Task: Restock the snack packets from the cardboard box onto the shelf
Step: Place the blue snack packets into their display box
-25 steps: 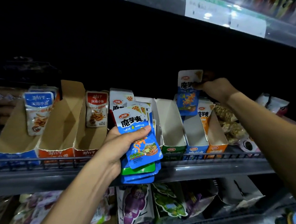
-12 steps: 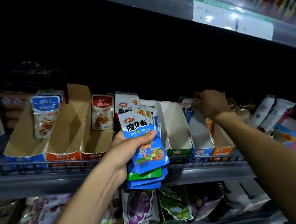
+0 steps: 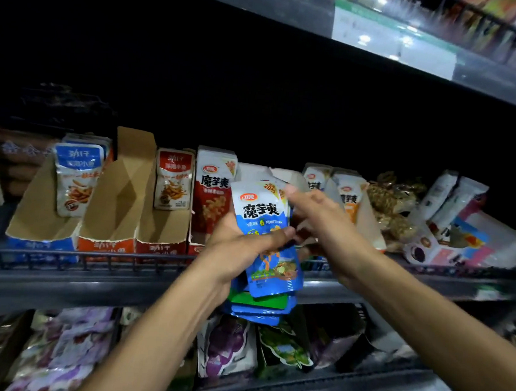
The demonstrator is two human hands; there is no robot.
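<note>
My left hand (image 3: pixel 238 242) grips a fanned stack of blue and green snack packets (image 3: pixel 271 269) in front of the middle shelf (image 3: pixel 61 285), thumb across the front packet. My right hand (image 3: pixel 324 227) is beside the stack with its fingers stretched out, the fingertips at the upper right corner of the packets. It holds nothing that I can see. A blue packet (image 3: pixel 314 181) stands at the back of its display tray, next to an orange packet (image 3: pixel 347 195). No cardboard box is in view.
Open cardboard display trays (image 3: pixel 115 203) with red and blue fish-snack packets (image 3: pixel 75 176) line the shelf's left part. A red packet (image 3: pixel 211 192) stands behind my left hand. Mixed bags (image 3: pixel 450 221) lie at the right. A lower shelf holds purple and green pouches (image 3: pixel 228 346).
My right hand has left the blue packet in the back of its tray and come back left to the stack. My left hand has raised the stack a little.
</note>
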